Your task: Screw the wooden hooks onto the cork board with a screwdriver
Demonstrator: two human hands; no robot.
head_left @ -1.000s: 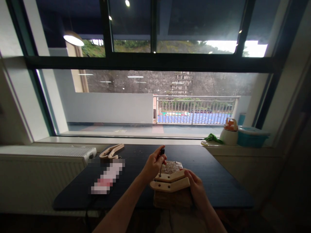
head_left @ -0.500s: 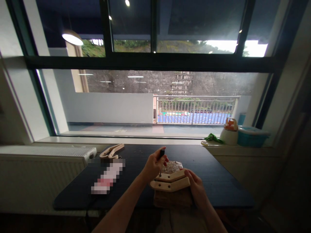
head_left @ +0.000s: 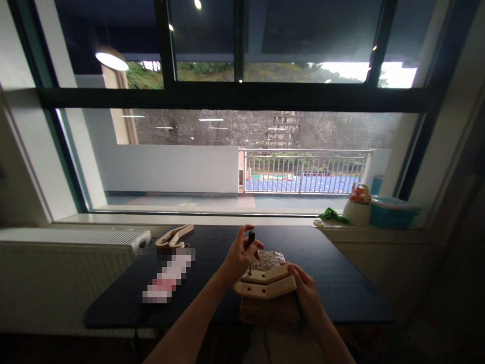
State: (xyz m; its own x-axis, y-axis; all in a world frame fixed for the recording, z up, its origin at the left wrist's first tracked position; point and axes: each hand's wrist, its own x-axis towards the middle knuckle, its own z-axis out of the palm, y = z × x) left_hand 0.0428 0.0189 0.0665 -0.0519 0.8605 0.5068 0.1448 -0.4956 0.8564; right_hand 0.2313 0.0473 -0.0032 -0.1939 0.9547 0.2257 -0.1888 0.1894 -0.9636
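My left hand (head_left: 239, 257) is closed round the black handle of a screwdriver (head_left: 251, 236), its index finger raised off the top. The screwdriver stands upright, its shaft running down to a hole near the left end of a bent, pale wooden piece. My right hand (head_left: 306, 287) grips the right end of this double-sided wooden piece (head_left: 273, 290), which has dark holes along both sides. Beneath it lies a brown block (head_left: 270, 309), its grainy, speckled part (head_left: 270, 260) showing behind the wood. The screwdriver's tip is hidden in the wood.
On the dark table (head_left: 333, 283), another bent wooden piece (head_left: 175, 236) lies at the back left, beside a blurred pink-and-white item (head_left: 168, 278). A white radiator (head_left: 71, 253) stands left. The windowsill holds a green cloth (head_left: 332, 216), a white-and-orange bottle (head_left: 357, 210) and a teal tub (head_left: 392, 212).
The index finger of my left hand has lifted and the fingers have shifted on the screwdriver handle. My right hand and the wooden piece have stayed in place.
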